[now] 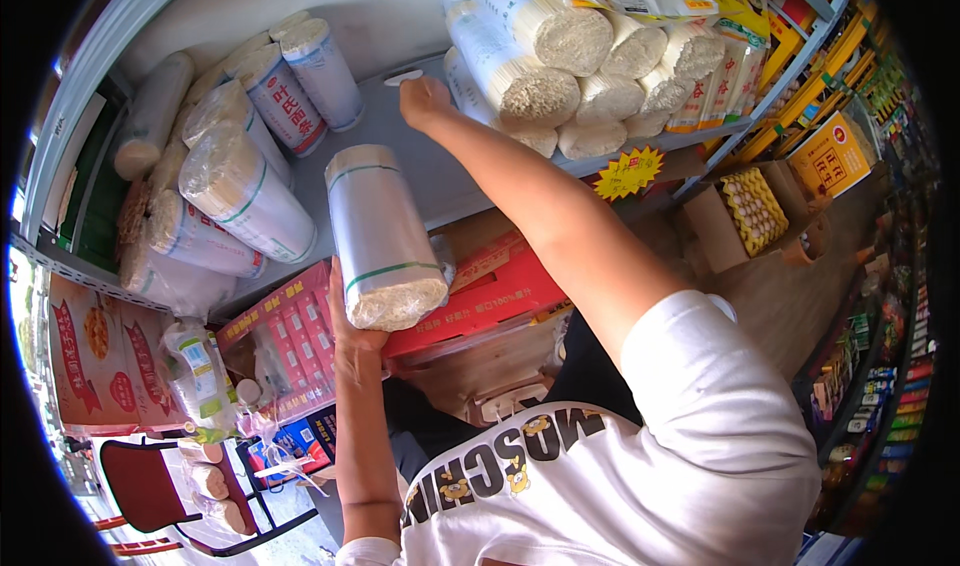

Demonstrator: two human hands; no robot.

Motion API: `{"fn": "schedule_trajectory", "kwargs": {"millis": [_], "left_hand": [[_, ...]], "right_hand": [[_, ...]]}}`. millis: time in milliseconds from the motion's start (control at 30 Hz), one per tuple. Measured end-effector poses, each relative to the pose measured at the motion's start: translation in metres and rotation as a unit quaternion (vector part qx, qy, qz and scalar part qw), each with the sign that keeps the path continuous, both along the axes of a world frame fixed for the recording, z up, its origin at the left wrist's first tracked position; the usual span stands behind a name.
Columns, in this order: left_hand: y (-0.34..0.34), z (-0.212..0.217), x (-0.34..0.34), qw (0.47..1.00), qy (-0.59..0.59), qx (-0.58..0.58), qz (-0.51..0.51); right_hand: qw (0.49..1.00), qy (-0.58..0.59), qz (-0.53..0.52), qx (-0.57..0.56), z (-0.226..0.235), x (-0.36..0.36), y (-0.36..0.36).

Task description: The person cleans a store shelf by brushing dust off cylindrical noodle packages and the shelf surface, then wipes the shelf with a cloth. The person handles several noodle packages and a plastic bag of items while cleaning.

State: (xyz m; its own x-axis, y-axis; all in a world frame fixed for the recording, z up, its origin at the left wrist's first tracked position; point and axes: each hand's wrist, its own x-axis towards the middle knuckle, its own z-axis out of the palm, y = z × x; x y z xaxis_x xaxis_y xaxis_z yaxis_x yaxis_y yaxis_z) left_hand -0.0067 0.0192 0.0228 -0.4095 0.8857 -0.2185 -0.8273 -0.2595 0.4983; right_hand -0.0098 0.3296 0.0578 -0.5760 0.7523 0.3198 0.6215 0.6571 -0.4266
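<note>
evidently for support, left hand (353, 328), half-open, cradles near end of dried-noodle bundle (382, 234), nine o'clock of centre; right hand (425, 102), eleven o'clock, fingers bent, perhaps pinching white scrap (403, 78) above grey shelf (385, 116).

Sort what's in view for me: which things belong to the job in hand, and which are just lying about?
In hand or close by:
- wrapped noodle bundle, in the left hand
- small white object at the right hand, kind unclear
- grey shelf
- stacked noodle bundles

Lying about:
- yellow star-shaped tag
- yellow egg tray
- red chair
</note>
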Motion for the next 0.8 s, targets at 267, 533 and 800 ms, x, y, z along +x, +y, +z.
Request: {"fn": "schedule_trajectory", "kwargs": {"millis": [267, 533, 800], "left_hand": [[-0.014, -0.014, -0.014, 0.999, -0.002, -0.039, 0.020], [-0.009, -0.002, -0.015, 0.999, -0.025, -0.044, 0.002], [0.002, -0.002, -0.017, 0.997, -0.001, 0.004, -0.081]], "right_hand": [[0.982, -0.181, 0.018, -0.042, -0.014, -0.007, 0.018], [0.975, -0.134, 0.166, -0.062, -0.027, 0.161, -0.096], [0.964, -0.181, 0.188, -0.046, 0.005, 0.338, -0.151]]}}
